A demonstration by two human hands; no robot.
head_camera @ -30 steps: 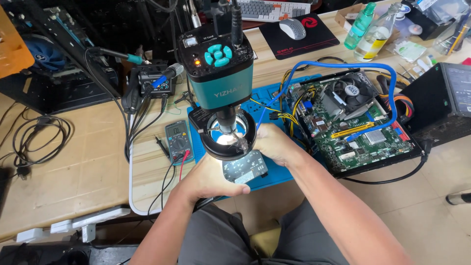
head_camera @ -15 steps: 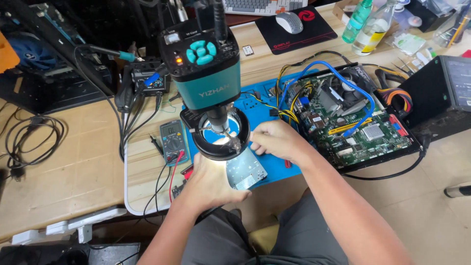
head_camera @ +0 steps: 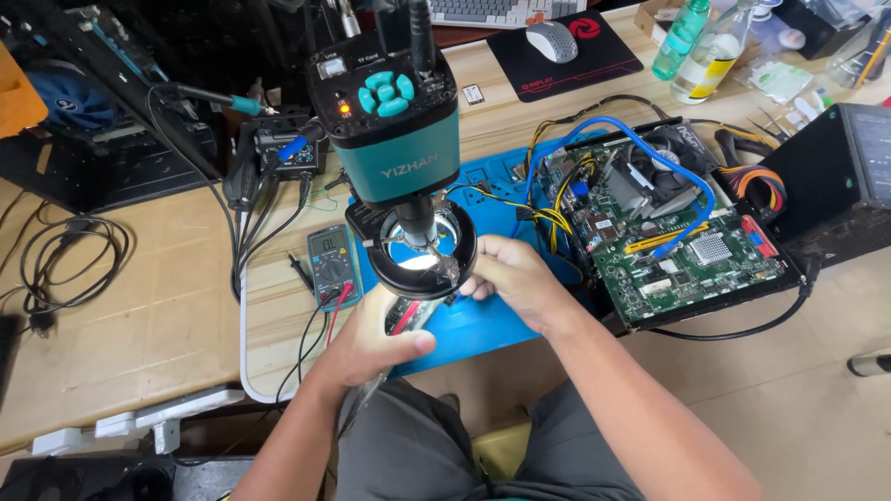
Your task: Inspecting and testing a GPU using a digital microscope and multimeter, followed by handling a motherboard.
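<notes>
My left hand (head_camera: 371, 345) is closed at the near edge of a blue work mat (head_camera: 492, 325). Its thumb presses on a small flat board (head_camera: 408, 315) that is mostly hidden by the hand and by the ring light (head_camera: 422, 258) of a teal microscope camera (head_camera: 390, 121). My right hand (head_camera: 509, 276) is curled just right of the ring light, fingertips pinched by its rim. What they pinch is hidden. Both hands sit under and beside the lens, over the mat.
A green motherboard (head_camera: 687, 250) with blue and yellow cables lies right of the mat. A multimeter (head_camera: 332, 260) with red and black leads sits to the left. Behind are a mouse (head_camera: 551, 39), two bottles (head_camera: 682, 37), a black box (head_camera: 835, 176) and loose cables (head_camera: 65, 260).
The view has dipped and come closer. The silvery board, plainly seen between my hands before, is now mostly covered, and my hands have drawn closer under the ring light.
</notes>
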